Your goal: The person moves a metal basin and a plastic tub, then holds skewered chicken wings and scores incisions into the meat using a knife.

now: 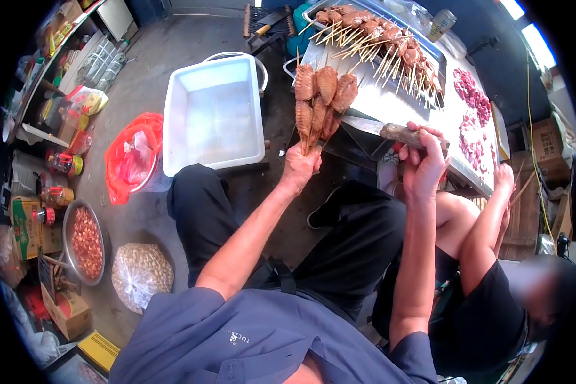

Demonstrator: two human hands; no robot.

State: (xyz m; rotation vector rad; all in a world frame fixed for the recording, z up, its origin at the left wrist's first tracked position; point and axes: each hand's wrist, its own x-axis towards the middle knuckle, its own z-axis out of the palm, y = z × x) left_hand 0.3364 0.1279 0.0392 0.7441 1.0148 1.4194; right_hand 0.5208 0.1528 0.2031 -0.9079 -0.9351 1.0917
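My left hand (300, 168) is closed around the sticks of several chicken wing skewers (318, 102), which point up and away from me. In my right hand (424, 163) is a knife (403, 134), gripped by its worn handle. Its blade points left and reaches close to the wings; whether it touches them I cannot tell. Beyond both hands, a metal tray (441, 63) on the table (451, 125) bears a pile of meat skewers (381, 38), their bare sticks facing me. Pieces of raw red meat (473, 96) lie on the table to the right.
A white plastic tub (214, 115) stands ahead on the left, beside a red bag (131, 157). Lower left are a metal bowl of diced meat (86, 243) and a bag of peanuts (142, 275). Another person (473, 301) sits close on my right.
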